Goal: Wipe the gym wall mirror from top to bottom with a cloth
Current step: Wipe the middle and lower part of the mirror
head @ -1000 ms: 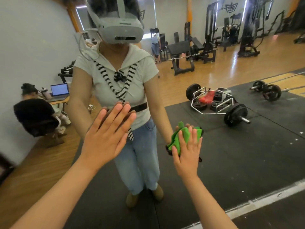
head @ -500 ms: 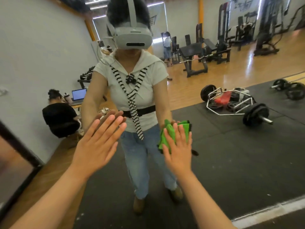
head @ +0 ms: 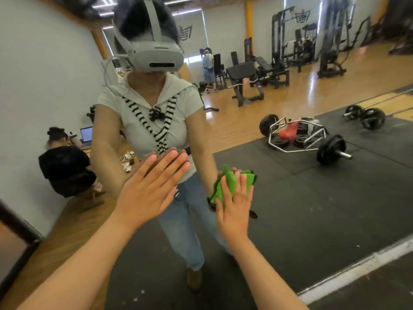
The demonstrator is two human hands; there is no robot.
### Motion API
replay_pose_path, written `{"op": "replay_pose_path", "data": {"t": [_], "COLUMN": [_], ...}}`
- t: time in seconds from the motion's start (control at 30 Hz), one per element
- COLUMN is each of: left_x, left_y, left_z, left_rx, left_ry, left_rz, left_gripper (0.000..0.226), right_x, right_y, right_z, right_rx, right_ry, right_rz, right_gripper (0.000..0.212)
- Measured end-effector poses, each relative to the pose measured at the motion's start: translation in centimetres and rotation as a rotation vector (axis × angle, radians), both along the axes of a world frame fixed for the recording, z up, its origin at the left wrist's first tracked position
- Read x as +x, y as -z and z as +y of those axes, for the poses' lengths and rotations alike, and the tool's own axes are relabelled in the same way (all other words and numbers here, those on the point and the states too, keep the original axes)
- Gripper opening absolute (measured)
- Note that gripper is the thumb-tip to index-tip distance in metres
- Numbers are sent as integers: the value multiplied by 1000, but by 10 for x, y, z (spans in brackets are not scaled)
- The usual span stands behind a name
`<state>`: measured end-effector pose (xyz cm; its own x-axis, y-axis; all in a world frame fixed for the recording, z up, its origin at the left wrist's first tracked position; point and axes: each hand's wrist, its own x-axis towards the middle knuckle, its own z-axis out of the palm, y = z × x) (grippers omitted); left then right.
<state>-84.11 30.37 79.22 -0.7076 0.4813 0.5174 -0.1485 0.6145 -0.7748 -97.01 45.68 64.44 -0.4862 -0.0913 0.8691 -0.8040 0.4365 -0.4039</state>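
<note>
Wall mirror (head: 312,220): fills nearly the whole view, with the dark frame edge (head: 20,231) visible at lower left.

Left hand (head: 149,191): laid flat on the glass, palm to the mirror, at waist level of the reflected figure. Fingers (head: 169,164) straight and held close together. Nothing held.

Right hand (head: 233,217): just right of the left hand and slightly lower, palm toward the glass. Fingers (head: 242,186) straight and a little apart, pressing the green cloth (head: 228,183) against the mirror.

Green cloth: bunched, trapped between the right fingers and the glass. Folds stand out above the fingertips and to the left of the hand, meeting their own reflection.

Reflected in the glass:
- A standing person in a grey headset (head: 157,55), pale top and jeans, palms meeting the real ones.
- A black floor mat carrying a loaded barbell (head: 330,149) and a hex-shaped bar frame (head: 297,139).
- Benches (head: 243,74) and machines on the wood floor behind.
- At left, a seated person (head: 64,166) in black beside an open laptop (head: 86,134).
</note>
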Motion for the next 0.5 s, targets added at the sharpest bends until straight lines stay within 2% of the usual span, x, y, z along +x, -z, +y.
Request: {"op": "replay_pose_path", "data": {"t": [0.07, 0.1, 0.13, 0.2, 0.23, 0.27, 0.33, 0.43, 0.5], "left_x": [-2, -2, -3, -2, -2, -2, -3, -3, -3], "left_y": [-2, -3, -2, 0, 1, 1, 1, 1, 2], "left_z": [0, -1, 0, -1, -1, -2, -2, -2, -3], "left_rx": [4, 5, 8, 11, 14, 19, 14, 9, -10], "left_ry": [25, 29, 31, 32, 30, 27, 33, 31, 17], "left_rz": [3, 6, 7, 7, 5, 2, 16, 33, 42], "left_gripper": [60, 60, 60, 61, 61, 62, 60, 58, 59], "right_x": [-34, -46, -50, -40, -30, -17, 12, 39, 14], "right_y": [18, 20, 18, 1, -11, -24, -35, -11, 4], "right_z": [28, 39, 45, 35, 21, 5, -25, -37, -15], "right_rx": [158, 141, 40, -345, -520, -609, -541, -175, 5], "right_ry": [45, 69, 100, 134, 122, 98, 60, 12, 1], "right_rz": [172, 132, 4, -405, -550, -603, -513, -213, 26], "right_gripper": [58, 58, 55, 54, 56, 57, 61, 55, 54]}}
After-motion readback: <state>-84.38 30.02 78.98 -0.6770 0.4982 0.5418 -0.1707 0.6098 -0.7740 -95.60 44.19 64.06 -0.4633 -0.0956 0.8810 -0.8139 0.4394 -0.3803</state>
